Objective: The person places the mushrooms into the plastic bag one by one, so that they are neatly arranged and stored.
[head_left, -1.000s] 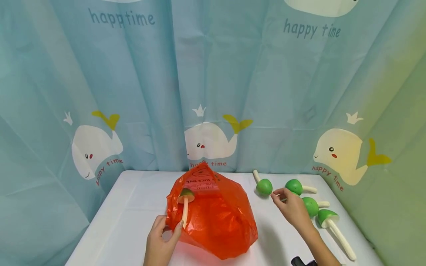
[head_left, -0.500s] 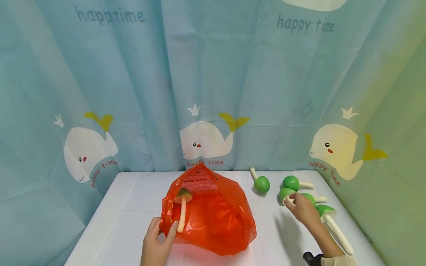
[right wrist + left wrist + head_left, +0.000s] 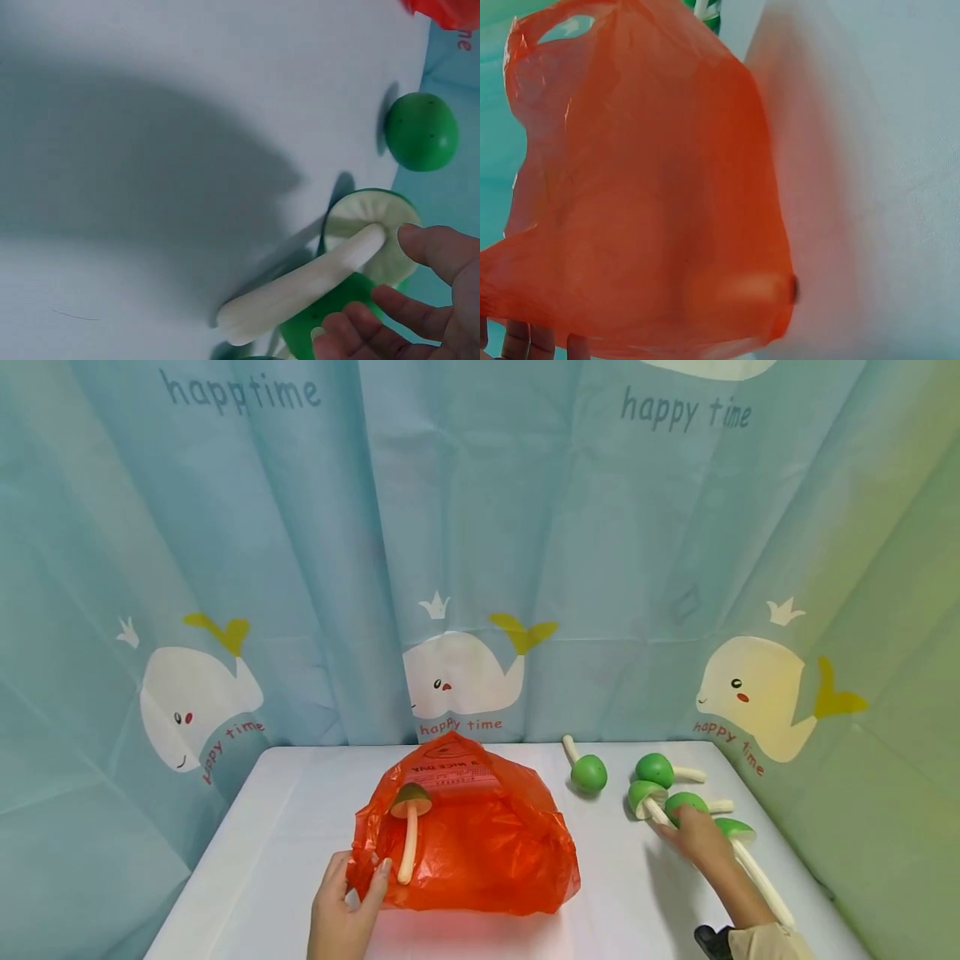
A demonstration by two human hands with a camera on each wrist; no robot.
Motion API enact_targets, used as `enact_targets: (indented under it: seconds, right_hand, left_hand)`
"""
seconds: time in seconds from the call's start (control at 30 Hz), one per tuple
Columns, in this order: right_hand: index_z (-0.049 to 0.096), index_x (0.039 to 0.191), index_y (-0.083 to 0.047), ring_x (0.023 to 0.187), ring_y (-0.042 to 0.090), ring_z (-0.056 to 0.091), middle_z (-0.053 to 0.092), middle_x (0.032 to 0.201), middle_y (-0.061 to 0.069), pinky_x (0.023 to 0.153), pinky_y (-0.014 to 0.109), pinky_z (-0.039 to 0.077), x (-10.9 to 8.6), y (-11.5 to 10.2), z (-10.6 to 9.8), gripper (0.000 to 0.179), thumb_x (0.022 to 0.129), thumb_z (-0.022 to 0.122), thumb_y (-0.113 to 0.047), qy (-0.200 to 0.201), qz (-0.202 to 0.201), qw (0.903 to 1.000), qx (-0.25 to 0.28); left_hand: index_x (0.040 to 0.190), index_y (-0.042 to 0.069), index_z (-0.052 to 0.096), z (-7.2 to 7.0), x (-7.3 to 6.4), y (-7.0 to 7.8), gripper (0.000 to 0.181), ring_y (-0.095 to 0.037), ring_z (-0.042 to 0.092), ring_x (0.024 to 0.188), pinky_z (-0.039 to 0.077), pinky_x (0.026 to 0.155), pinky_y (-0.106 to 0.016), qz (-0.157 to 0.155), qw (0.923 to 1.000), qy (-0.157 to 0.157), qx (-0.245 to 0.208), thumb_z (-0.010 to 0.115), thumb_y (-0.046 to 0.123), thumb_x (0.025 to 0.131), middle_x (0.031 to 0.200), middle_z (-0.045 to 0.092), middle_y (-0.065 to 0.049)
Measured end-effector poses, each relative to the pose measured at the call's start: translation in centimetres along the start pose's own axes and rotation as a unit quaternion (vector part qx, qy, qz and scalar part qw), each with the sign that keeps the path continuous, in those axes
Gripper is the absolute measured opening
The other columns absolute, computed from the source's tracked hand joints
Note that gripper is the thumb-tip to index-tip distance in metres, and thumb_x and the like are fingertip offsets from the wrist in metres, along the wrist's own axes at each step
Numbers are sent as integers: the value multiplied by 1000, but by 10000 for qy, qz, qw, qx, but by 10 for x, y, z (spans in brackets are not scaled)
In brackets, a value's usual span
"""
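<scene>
My left hand [image 3: 341, 906] grips the left edge of a red plastic bag [image 3: 487, 860], thumb in front and fingers behind. A toy mushroom [image 3: 410, 835] with a brownish-green cap and pale stem shows inside the bag's open mouth, its stem end beside the thumb. In the left wrist view, the bag [image 3: 652, 180] hides most of what it holds. My right hand [image 3: 701, 843] hovers over green-capped toy mushrooms at the right. In the right wrist view, its thumb and fingers are spread apart around a mushroom with a thick white stem [image 3: 307, 289], lying on its side.
A lone green mushroom [image 3: 588, 774] lies right of the bag. Near the right edge of the white table [image 3: 277, 827] lie several more, among them a back one [image 3: 654, 770] and a long-stemmed one [image 3: 761, 881]. A whale-printed blue curtain [image 3: 337, 568] hangs behind.
My right hand has drawn back to the right from the middle mushroom, which lies on the table with its stem showing. The bag's front rim has sagged and spread; my left hand shifted slightly left.
</scene>
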State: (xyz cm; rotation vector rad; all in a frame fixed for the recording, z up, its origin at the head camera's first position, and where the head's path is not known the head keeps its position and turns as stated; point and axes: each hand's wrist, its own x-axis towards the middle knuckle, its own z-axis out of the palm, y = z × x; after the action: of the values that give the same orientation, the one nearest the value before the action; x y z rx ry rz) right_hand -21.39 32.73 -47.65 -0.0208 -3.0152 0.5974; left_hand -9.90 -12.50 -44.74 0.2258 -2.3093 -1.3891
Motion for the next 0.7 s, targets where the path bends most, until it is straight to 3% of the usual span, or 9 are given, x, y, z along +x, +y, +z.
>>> enact_targets:
  seconds: [0.1, 0.33, 0.7]
  right_hand:
    - [55, 87, 3, 64, 23, 49, 55, 73, 10, 53, 38, 41, 1, 3, 2, 25, 85, 66, -19, -61, 172, 9998, 12]
    - [44, 62, -7, 53, 19, 42, 43, 57, 2, 47, 33, 36, -1, 6, 5, 31, 85, 64, -13, -82, 266, 9994, 208]
    - [41, 57, -10, 52, 21, 42, 42, 55, 2, 46, 36, 36, -5, 9, 9, 33, 81, 63, -6, 210, 287, 9993, 147]
  left_hand:
    - [103, -3, 62, -1, 1, 0, 26, -25, 57, 91, 51, 81, -48, -122, 9999, -63, -15, 67, 18, 89, 98, 56, -10]
    - [100, -2, 63, -3, 2, -1, 22, -22, 56, 89, 51, 81, -49, -44, 9999, 106, 18, 68, 17, 88, 95, 56, -7]
    - [102, -1, 63, -1, 2, -4, 24, -21, 56, 90, 51, 81, -47, -169, 9998, 73, -83, 68, 17, 88, 96, 56, -7]
